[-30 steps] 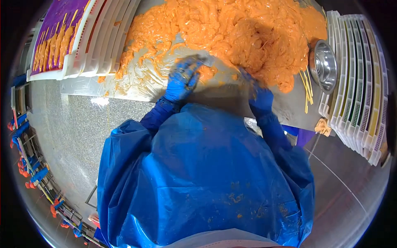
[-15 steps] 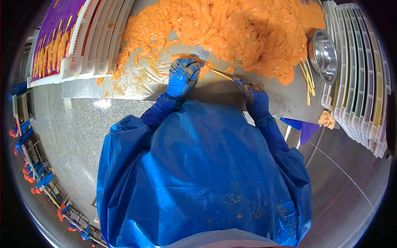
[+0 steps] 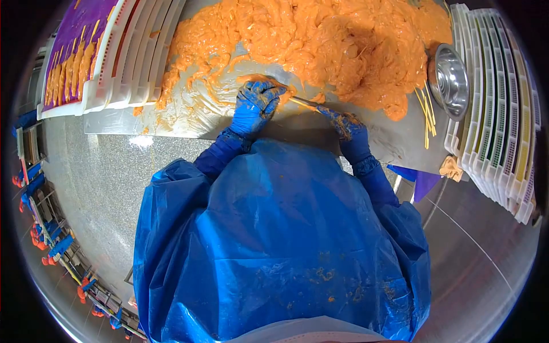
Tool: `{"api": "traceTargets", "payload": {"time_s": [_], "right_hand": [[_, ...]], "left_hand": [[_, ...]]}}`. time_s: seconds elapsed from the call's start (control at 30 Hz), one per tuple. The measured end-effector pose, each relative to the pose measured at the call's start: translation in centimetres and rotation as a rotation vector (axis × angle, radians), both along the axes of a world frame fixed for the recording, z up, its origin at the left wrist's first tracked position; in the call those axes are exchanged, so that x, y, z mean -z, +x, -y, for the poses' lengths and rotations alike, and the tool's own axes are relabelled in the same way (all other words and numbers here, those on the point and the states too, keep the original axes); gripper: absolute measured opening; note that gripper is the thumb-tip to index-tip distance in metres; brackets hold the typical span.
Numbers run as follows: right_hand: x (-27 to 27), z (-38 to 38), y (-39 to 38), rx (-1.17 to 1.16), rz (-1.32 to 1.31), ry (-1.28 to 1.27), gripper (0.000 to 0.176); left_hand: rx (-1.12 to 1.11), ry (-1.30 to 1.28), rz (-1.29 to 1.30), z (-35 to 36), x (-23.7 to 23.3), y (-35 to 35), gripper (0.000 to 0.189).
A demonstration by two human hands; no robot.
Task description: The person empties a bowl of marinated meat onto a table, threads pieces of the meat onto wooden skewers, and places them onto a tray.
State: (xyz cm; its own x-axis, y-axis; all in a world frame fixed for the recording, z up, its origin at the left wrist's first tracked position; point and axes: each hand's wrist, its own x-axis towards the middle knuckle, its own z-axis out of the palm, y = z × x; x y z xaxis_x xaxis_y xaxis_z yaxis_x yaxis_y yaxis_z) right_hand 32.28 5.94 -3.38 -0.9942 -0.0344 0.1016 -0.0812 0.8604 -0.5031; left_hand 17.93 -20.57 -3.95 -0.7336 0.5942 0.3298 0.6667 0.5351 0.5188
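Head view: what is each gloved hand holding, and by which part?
The right hand pinches a thin wooden skewer by its near end. The fingers of the left hand curl around an orange marinated meat piece at the skewer's far tip.

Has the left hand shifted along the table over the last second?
No. The left hand keeps the same gap to the white tray stack; the right hand holds a skewer toward it.
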Motion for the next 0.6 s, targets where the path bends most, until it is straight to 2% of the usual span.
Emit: {"api": "traceTargets", "payload": {"time_s": [0.1, 0.2, 0.33, 0.4, 0.53, 0.6], "right_hand": [[-0.3, 0.3, -0.3, -0.029, -0.065, 0.079, 0.032], [-2.3, 1.0, -1.0, -0.027, -0.054, 0.062, 0.034], [-2.1, 0.9, -1.3, -0.068, -0.055, 0.087, 0.038], [-2.7, 1.6, -1.7, -0.075, -0.007, 0.042, 0.026], [-1.7, 2.1, -1.6, -0.019, 0.010, -0.082, 0.025], [-2.0, 2.8, -2.1, -0.044, -0.107, -0.101, 0.024]], "left_hand": [[0.002, -0.019, 0.002, 0.0, 0.0, 0.0, 0.027], [0.005, -0.023, 0.013, -0.1, -0.2, 0.0, 0.028], [0.003, -0.010, 0.024, -0.1, -0.4, 0.1, 0.028], [0.018, 0.030, 0.007, -0.2, 0.1, 0.0, 0.028], [0.039, 0.053, -0.023, -0.1, 0.5, -0.2, 0.028], [0.040, 0.065, -0.015, -0.1, 0.4, -0.1, 0.028]]}}
